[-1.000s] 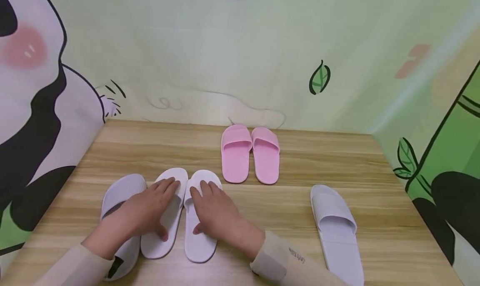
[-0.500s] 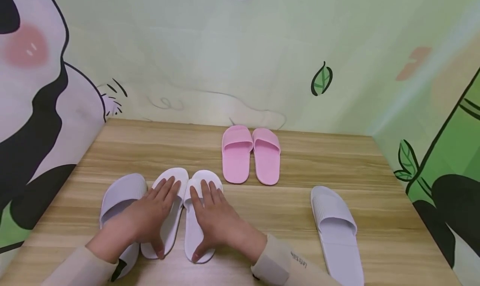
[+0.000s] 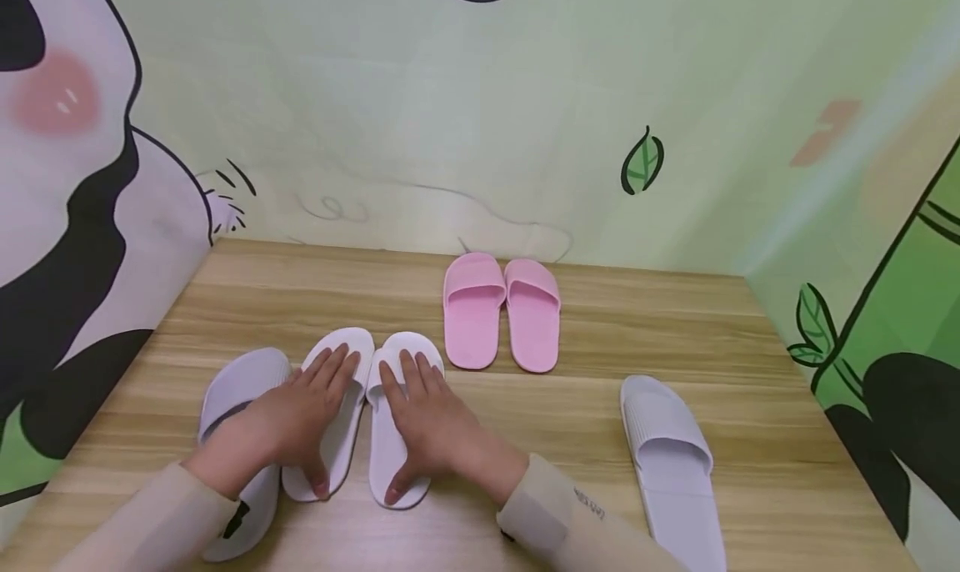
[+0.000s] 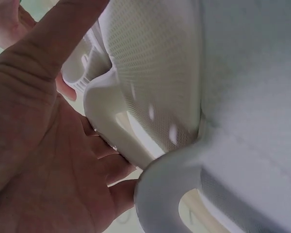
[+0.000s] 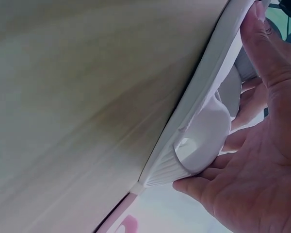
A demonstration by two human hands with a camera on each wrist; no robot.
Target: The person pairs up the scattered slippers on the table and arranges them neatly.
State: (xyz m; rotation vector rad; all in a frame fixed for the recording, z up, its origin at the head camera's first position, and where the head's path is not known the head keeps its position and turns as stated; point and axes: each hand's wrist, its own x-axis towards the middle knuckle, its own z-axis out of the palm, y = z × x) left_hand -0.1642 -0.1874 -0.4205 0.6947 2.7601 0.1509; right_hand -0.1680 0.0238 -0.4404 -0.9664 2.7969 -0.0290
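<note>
- A painted panda [image 3: 161, 222] on the wall is showing beyond and to the left of your left fingers.
- A large pale-grey slipper [image 3: 247, 380] is lying to the left of your left fingers, and your forearm is passing over its middle.
- Your left hand [image 3: 303, 413] is resting over the left white slipper [image 3: 340, 447]; its fingers are reaching almost straight onto the strap, lying close together, while your thumb is standing apart and touching near the heel.
- The left white slipper is lying under those fingers, its toe poking out just past the fingertips and its strap meeting its mate.
- The right white slipper [image 3: 386, 451] is lying under your right fingers, its bare insole showing to their left.
- Your right hand [image 3: 431, 426] is spanning that slipper; the fingers are stretching nearly straight, slightly spread, touching the strap, and your thumb is reaching back to the heel.
- Two pink slippers, the left one [image 3: 471, 330] and the right one [image 3: 534, 338], are sitting side by side beyond and to the right of your right fingertips, near the wall.
- A second large slipper [image 3: 675, 489] is lying on the wood-grain table [image 3: 562, 439], well apart, to the right of your right fingers.
</note>
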